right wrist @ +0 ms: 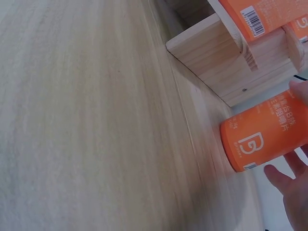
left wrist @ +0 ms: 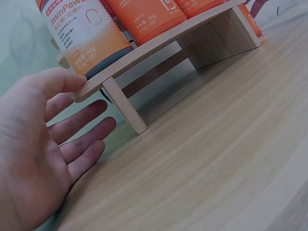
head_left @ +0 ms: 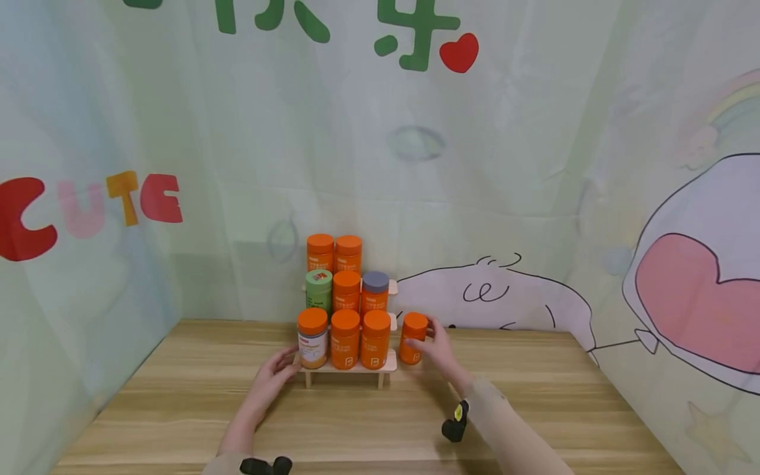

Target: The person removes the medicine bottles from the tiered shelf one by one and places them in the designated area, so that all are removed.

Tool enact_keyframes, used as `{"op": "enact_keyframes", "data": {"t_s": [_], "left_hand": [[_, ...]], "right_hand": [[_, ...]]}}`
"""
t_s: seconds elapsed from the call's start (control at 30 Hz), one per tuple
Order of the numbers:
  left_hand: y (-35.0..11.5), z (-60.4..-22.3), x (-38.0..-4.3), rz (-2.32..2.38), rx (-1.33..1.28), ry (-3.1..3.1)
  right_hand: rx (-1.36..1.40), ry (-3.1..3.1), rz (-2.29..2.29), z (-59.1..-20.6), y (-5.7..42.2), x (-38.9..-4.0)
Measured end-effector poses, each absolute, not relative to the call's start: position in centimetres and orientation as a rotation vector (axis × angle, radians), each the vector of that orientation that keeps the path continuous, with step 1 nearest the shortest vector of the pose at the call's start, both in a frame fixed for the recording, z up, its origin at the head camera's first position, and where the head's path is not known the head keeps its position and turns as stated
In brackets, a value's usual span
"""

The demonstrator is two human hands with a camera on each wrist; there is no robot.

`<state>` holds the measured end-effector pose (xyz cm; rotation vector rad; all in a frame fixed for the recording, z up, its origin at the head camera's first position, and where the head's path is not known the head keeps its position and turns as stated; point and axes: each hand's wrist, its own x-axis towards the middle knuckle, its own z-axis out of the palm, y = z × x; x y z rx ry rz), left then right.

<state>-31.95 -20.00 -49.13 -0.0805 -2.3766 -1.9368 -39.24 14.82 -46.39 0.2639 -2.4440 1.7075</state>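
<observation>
A small stepped wooden rack (head_left: 390,361) carries bottles in three rows in the head view. My left hand (head_left: 276,376) is at the rack's left end. In the left wrist view, that hand's thumb touches the corner of the lowest shelf (left wrist: 159,36), beside a white-labelled bottle (left wrist: 84,33) with an orange lid; its other fingers extend loosely below. My right hand (head_left: 442,349) grips an orange bottle (head_left: 410,349) just right of the rack, thumb in front and fingers behind. The right wrist view shows this bottle near the rack's side panel (right wrist: 207,55); whether its base touches the table cannot be told.
On the middle shelf are a green bottle (head_left: 318,290), an orange one (head_left: 346,293) and one with a grey-blue lid (head_left: 375,282). Two orange bottles (head_left: 348,254) occupy the top. Behind the wood-grain table (head_left: 510,396) hangs a printed cloth (head_left: 505,198).
</observation>
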Motion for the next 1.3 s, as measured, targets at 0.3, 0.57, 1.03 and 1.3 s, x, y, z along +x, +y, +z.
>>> {"op": "enact_keyframes", "data": {"t_s": [0.3, 0.57, 1.03, 1.3], "left_hand": [[-20.1, -49.1, -31.9, -1.954, -0.084, -2.38], [-20.2, -49.0, -32.1, -1.951, -0.076, -2.379], [-19.9, -49.2, -32.1, -1.954, -0.096, -2.375], [-19.9, -49.3, -32.0, -1.944, -0.092, -2.356]], "right_hand": [[0.281, -2.297, 1.709, -44.1, 15.4, -39.8], [0.343, -2.302, 1.684, -39.2, 15.0, -40.8], [0.605, -2.26, 1.646, -32.5, 10.9, -41.6], [0.666, -2.301, 1.607, -31.0, 7.8, -43.0]]}}
